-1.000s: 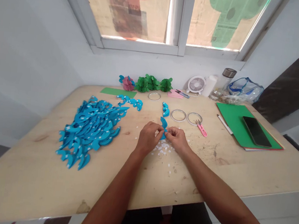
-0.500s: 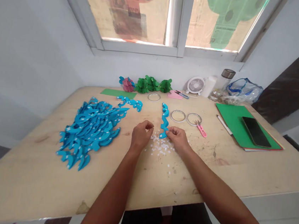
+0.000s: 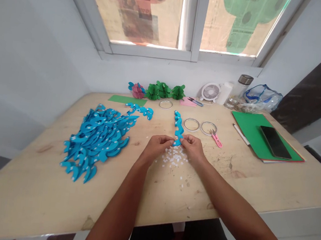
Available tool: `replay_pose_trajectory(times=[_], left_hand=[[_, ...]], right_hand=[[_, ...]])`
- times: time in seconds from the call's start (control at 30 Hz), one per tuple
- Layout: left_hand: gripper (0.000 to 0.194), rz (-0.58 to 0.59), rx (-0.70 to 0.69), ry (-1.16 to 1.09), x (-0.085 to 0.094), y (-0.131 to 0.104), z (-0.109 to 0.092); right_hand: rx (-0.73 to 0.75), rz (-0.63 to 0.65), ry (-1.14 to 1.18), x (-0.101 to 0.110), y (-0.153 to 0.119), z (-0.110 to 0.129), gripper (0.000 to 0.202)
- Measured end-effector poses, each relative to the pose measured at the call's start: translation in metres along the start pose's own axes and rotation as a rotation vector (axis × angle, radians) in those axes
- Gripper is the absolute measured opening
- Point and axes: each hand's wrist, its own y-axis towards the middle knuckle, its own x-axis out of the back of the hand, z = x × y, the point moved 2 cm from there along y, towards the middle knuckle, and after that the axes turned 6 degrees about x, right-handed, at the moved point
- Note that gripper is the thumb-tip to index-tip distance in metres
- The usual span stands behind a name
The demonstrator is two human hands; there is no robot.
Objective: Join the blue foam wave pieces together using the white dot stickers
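Observation:
A wavy blue paper strip (image 3: 178, 129) with small white squares on it lies upright in front of me, its near end between my hands. The thumb and fingers of my right hand (image 3: 194, 149) pinch its right edge. From the other side, my left hand (image 3: 157, 147) has its fingertips closed at the strip's left edge; whatever tiny bit lies between them is hidden. Just below are scattered small white paper squares (image 3: 175, 158). To the left is a large heap of similar blue paper pieces (image 3: 101, 133), and a few more blue pieces (image 3: 141, 109) lie beyond it.
Tape rolls (image 3: 191, 124) and pink-handled snips (image 3: 216, 138) lie right of the strip. A phone (image 3: 275, 141) rests on green sheets (image 3: 246, 123), beside a pen (image 3: 240, 134). Green paper figures (image 3: 163, 89), a small fan (image 3: 210, 91) and a bottle (image 3: 239, 91) stand along the wall.
My left hand has moved right, from a short distance away up to the strip's near end. My right hand stays on the strip, which has shifted slightly.

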Motion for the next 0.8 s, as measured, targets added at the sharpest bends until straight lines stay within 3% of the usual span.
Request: replay_pose_trajectory(times=[0.13,0.5,0.8], left_hand=[[0.026,0.033,0.008,-0.095,-0.002,-0.001,-0.001],[0.023,-0.040,-0.024,-0.198,-0.002,0.000,-0.002],[0.034,0.129,-0.120,-0.294,-0.004,-0.004,-0.005]], right_hand=[[0.009,-0.012,0.028,0.001,-0.001,0.003,0.024],[-0.002,0.054,0.093,-0.003,-0.003,0.003,0.023],[-0.090,0.107,0.299,-0.005,-0.008,0.014,0.022]])
